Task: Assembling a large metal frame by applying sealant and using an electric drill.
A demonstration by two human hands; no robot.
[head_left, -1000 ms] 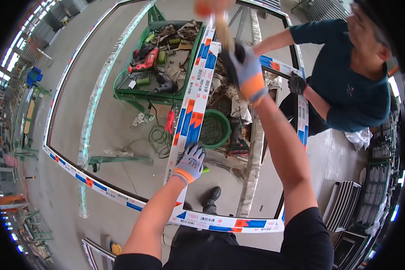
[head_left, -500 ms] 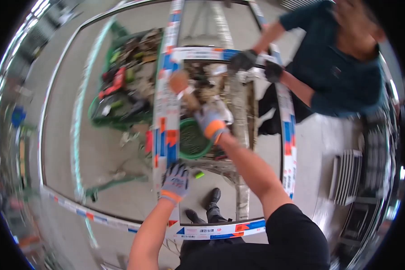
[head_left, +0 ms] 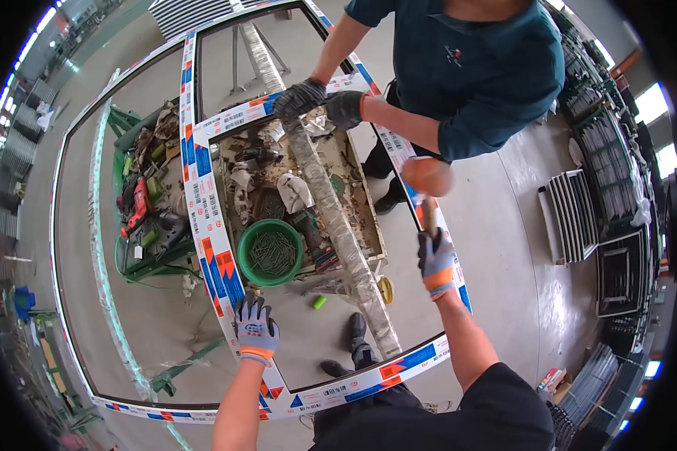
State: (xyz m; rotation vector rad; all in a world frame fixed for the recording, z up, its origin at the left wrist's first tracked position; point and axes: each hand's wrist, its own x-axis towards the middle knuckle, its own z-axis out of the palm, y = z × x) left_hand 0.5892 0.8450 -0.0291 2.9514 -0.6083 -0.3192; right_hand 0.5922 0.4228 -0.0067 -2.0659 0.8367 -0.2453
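Right of centre: mallet (head_left: 428, 188) held over the frame (head_left: 353, 387)

The gloved right hand (head_left: 437, 263) is closed around the mallet's handle (head_left: 429, 215); its blurred, orange-brown head (head_left: 425, 175) shows over the right bar (head_left: 393, 143), contact unclear. At lower left of centre, the gloved left hand (head_left: 256, 328) lies on the middle bar (head_left: 203, 195), fingers extended; I cannot tell whether it grips. Further out, a green bowl (head_left: 272, 280) holds metal fasteners (head_left: 274, 254), and a co-worker's (head_left: 481, 83) dark-gloved hands (head_left: 344, 110) are at upper centre.

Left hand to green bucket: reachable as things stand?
Likely yes: the left hand rests on the frame bar close by, and the green bucket shows uncovered through the opening beside that bar, though it looks lower.
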